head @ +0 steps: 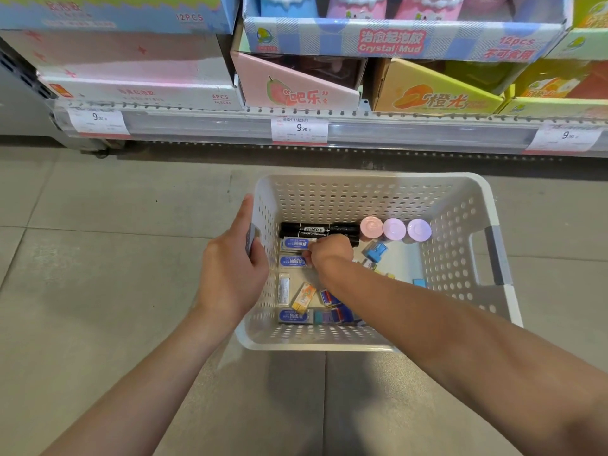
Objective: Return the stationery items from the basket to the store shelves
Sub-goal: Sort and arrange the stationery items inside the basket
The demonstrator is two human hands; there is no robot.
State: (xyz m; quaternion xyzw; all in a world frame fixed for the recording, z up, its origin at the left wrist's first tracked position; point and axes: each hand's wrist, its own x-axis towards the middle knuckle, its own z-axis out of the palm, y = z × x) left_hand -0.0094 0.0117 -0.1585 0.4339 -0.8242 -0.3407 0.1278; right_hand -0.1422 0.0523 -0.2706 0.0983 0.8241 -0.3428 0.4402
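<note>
Left hand [235, 274] gripping basket [460, 205] handle, right hand [329, 250] pinching blue eraser [295, 243] inside

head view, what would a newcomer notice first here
A white perforated basket sits on the floor below the shelf, littered with erasers and black markers. The left hand grips its left rim while the right hand reaches among the blue erasers. Three pastel round-lidded jars stand against its far wall.

The right hand [329, 251] hides its fingers and whatever they touch.
</note>
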